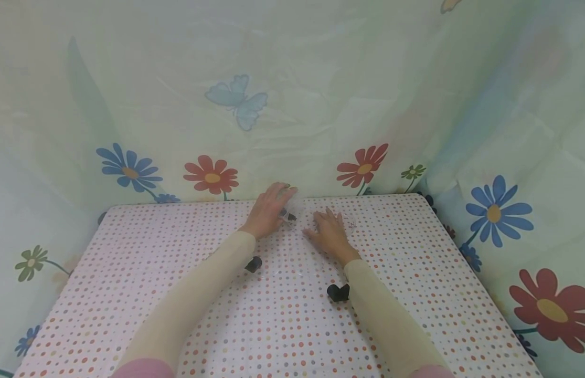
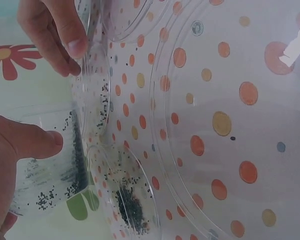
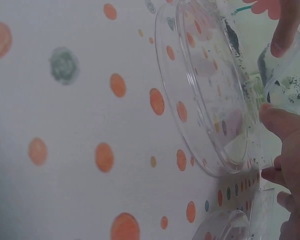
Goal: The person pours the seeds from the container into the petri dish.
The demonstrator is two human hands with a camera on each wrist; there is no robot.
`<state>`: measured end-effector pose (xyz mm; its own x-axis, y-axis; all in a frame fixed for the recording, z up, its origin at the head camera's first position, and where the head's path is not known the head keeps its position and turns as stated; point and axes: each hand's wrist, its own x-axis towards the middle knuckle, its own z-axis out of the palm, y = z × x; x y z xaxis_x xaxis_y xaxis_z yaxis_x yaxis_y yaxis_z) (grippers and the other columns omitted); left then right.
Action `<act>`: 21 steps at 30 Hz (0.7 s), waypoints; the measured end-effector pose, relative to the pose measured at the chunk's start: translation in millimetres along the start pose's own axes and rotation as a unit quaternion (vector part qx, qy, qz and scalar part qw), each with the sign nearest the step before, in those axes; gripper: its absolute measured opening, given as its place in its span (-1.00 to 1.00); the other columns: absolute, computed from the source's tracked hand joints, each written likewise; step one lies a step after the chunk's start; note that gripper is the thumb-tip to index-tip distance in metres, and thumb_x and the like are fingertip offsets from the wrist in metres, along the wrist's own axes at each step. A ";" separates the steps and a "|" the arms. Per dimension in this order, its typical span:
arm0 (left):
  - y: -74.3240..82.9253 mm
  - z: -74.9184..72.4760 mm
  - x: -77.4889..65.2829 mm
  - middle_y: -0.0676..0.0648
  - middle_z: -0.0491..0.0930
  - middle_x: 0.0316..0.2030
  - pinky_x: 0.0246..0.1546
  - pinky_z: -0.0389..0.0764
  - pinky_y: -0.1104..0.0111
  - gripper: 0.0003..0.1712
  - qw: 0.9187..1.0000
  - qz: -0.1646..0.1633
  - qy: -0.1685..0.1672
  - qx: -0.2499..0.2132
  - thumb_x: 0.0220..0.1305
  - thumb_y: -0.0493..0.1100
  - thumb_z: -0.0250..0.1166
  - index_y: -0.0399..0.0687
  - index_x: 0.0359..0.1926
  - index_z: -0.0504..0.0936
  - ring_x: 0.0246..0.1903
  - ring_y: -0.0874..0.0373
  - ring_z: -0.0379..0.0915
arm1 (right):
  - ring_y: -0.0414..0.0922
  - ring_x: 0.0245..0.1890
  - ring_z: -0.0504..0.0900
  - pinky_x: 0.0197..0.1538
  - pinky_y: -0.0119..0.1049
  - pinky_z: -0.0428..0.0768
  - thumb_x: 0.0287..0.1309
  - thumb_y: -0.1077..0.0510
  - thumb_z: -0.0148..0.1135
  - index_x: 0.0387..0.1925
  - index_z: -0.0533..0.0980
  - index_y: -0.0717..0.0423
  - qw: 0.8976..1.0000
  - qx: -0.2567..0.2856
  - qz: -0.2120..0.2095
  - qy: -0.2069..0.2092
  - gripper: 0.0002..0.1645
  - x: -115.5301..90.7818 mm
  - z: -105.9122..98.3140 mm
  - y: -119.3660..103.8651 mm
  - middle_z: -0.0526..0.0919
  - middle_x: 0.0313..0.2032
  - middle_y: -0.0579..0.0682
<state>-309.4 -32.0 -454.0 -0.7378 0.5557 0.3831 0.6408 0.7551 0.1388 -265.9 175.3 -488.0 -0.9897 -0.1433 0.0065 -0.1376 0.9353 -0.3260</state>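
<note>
My left hand (image 1: 268,212) grips a clear plastic cup (image 2: 40,192) near the back edge of the table. Small dark grains cling inside the cup, and it looks tilted in the left wrist view. Beneath it lies a shallow clear dish (image 2: 147,200) with a heap of dark grains (image 2: 131,209). My right hand (image 1: 329,236) is palm down with loosely bent fingers, beside another clear dish (image 2: 102,95) with scattered grains. Whether those fingertips touch this dish cannot be told. A large round clear dish (image 3: 185,105) lies on the near side of both hands.
A dotted cloth covers the table (image 1: 283,336). Another clear dish rim (image 3: 222,225) shows to the right. The flowered curtain (image 1: 292,142) hangs at the table's back edge and along the sides. Dark pieces (image 1: 338,292) sit by both sleeves.
</note>
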 end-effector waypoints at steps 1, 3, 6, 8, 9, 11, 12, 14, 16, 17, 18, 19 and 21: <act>0.2 0.2 0.2 -0.08 0.16 0.40 0.23 0.46 0.09 0.05 1.000 0.000 -0.002 0.001 -0.03 -0.31 0.45 0.14 0.45 0.12 0.44 0.02 0.01 | 0.18 0.50 0.01 0.52 0.22 -0.17 0.26 -0.25 0.12 0.35 0.29 0.20 1.000 0.000 -0.001 0.000 -0.18 0.0 -0.1 0.1 0.32 0.38 0.18; 0.8 0.7 0.6 -0.08 0.15 0.40 0.25 0.44 0.10 0.06 1.000 -0.002 -0.007 0.000 -0.03 -0.31 0.44 0.15 0.45 0.11 0.44 0.03 0.00 | 0.18 0.50 0.01 0.52 0.22 -0.17 0.26 -0.25 0.12 0.35 0.28 0.20 1.000 0.002 -0.002 0.001 -0.18 0.1 -0.2 0.3 0.32 0.38 0.18; 2.1 1.2 1.3 -0.07 0.14 0.41 0.29 0.41 0.10 0.05 1.000 -0.004 -0.014 -0.004 -0.02 -0.31 0.43 0.17 0.46 0.10 0.45 0.03 -0.02 | 0.18 0.50 0.01 0.52 0.22 -0.17 0.26 -0.24 0.13 0.35 0.28 0.20 1.000 0.005 -0.001 0.003 -0.18 -0.1 -0.3 0.6 0.32 0.38 0.18; 3.1 1.5 1.8 -0.08 0.15 0.40 0.31 0.38 0.10 0.05 1.000 -0.004 -0.015 -0.006 -0.02 -0.32 0.42 0.17 0.45 0.10 0.45 0.03 -0.02 | 0.18 0.50 0.00 0.52 0.22 -0.18 0.26 -0.24 0.14 0.35 0.28 0.20 1.000 0.006 -0.001 0.004 -0.18 -0.2 0.2 0.9 0.32 0.38 0.19; 3.7 1.5 2.2 -0.08 0.15 0.40 0.32 0.38 0.09 0.04 1.000 -0.003 -0.013 -0.008 -0.02 -0.32 0.42 0.18 0.45 0.11 0.45 0.03 -0.02 | 0.18 0.50 0.00 0.52 0.21 -0.18 0.25 -0.24 0.14 0.35 0.28 0.19 1.000 0.007 0.000 0.004 -0.18 -0.3 0.3 0.9 0.31 0.38 0.19; 4.9 1.6 2.7 -0.09 0.17 0.39 0.34 0.37 0.09 0.03 1.000 0.000 -0.010 -0.008 -0.01 -0.32 0.42 0.16 0.45 0.12 0.45 0.02 -0.01 | 0.17 0.51 -0.01 0.52 0.20 -0.19 0.25 -0.24 0.14 0.35 0.28 0.18 1.000 0.008 0.002 0.005 -0.18 -0.5 0.9 1.1 0.31 0.38 0.18; 5.4 1.6 3.0 -0.09 0.17 0.39 0.34 0.37 0.09 0.02 1.000 0.002 -0.008 -0.007 -0.01 -0.31 0.42 0.16 0.44 0.13 0.45 0.02 0.00 | 0.16 0.51 -0.01 0.53 0.20 -0.19 0.25 -0.24 0.14 0.35 0.28 0.18 1.000 0.008 0.002 0.005 -0.19 -0.5 1.0 1.1 0.31 0.39 0.17; 6.5 1.8 3.4 -0.10 0.18 0.39 0.34 0.36 0.08 0.01 1.000 0.005 -0.005 -0.004 -0.01 -0.31 0.43 0.14 0.44 0.14 0.45 0.01 0.01 | 0.15 0.51 -0.01 0.53 0.18 -0.20 0.25 -0.24 0.15 0.35 0.29 0.17 1.000 0.011 0.004 0.007 -0.19 -0.6 1.3 0.8 0.31 0.39 0.16; 7.3 2.1 3.6 -0.11 0.17 0.39 0.35 0.35 0.08 0.00 1.000 0.007 -0.005 -0.002 0.00 -0.31 0.42 0.13 0.44 0.15 0.45 0.00 0.00 | 0.16 0.51 -0.01 0.53 0.18 -0.20 0.25 -0.23 0.15 0.35 0.28 0.18 1.000 0.012 0.004 0.006 -0.19 -0.4 1.3 0.8 0.31 0.38 0.17; 7.8 2.0 3.7 -0.11 0.18 0.39 0.36 0.34 0.07 0.00 1.000 0.008 -0.005 -0.002 0.00 -0.32 0.42 0.13 0.44 0.15 0.45 0.00 0.00 | 0.16 0.51 -0.02 0.53 0.18 -0.20 0.25 -0.23 0.15 0.35 0.28 0.18 1.000 0.012 0.005 0.006 -0.19 -0.4 1.4 0.6 0.32 0.38 0.17; 8.3 1.9 3.8 -0.11 0.17 0.39 0.37 0.33 0.07 0.01 1.000 0.009 -0.006 -0.001 0.00 -0.32 0.42 0.13 0.44 0.15 0.45 0.00 0.00 | 0.15 0.51 -0.02 0.53 0.18 -0.20 0.25 -0.23 0.15 0.35 0.28 0.18 1.000 0.012 0.006 0.005 -0.18 -0.3 1.5 0.6 0.31 0.39 0.17; 8.8 1.8 3.8 -0.11 0.17 0.39 0.38 0.32 0.07 0.01 1.000 0.009 -0.007 -0.001 0.00 -0.32 0.42 0.13 0.45 0.14 0.45 0.00 -0.01 | 0.15 0.51 -0.02 0.53 0.18 -0.21 0.25 -0.23 0.15 0.36 0.27 0.19 1.000 0.013 0.007 0.004 -0.18 -0.2 1.5 0.6 0.31 0.39 0.17; 9.4 2.0 3.8 -0.11 0.17 0.40 0.40 0.29 0.07 0.01 1.000 0.009 -0.008 0.001 0.01 -0.33 0.41 0.15 0.45 0.13 0.46 0.00 -0.02 | 0.16 0.52 -0.03 0.53 0.18 -0.21 0.26 -0.23 0.14 0.36 0.26 0.19 1.000 0.013 0.008 0.002 -0.17 -0.1 1.3 0.7 0.30 0.39 0.17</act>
<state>-306.6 -22.1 -453.0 -0.7297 0.5745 0.3707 0.6535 0.7456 0.1307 -265.8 175.5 -489.5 -0.9918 -0.1280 0.0046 -0.1216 0.9290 -0.3497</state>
